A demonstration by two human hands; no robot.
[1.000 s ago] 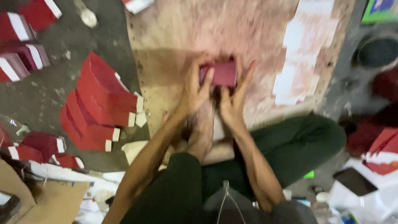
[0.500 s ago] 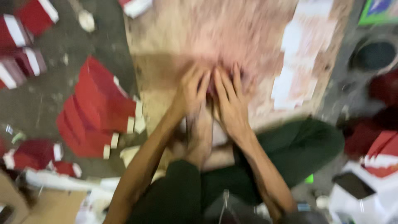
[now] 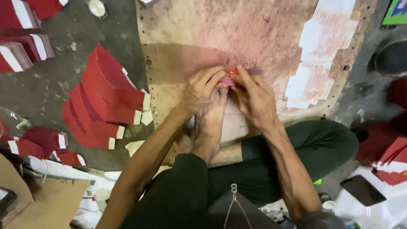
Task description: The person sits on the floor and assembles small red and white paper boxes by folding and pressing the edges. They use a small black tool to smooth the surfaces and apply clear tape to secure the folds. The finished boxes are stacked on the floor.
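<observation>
Pinching red piece (image 3: 232, 79) | both hands | long axis left-right

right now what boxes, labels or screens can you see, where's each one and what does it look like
Small red box: pinched between both hands on the stained board, mostly hidden.
Folded red boxes: overlapping row on the floor, left of the board, white end flaps.
Red-and-white boxes: top left, closed.
White paper pieces: on the board's right side, rectangular, stained pink.
Phone: bottom right, dark screen.
</observation>
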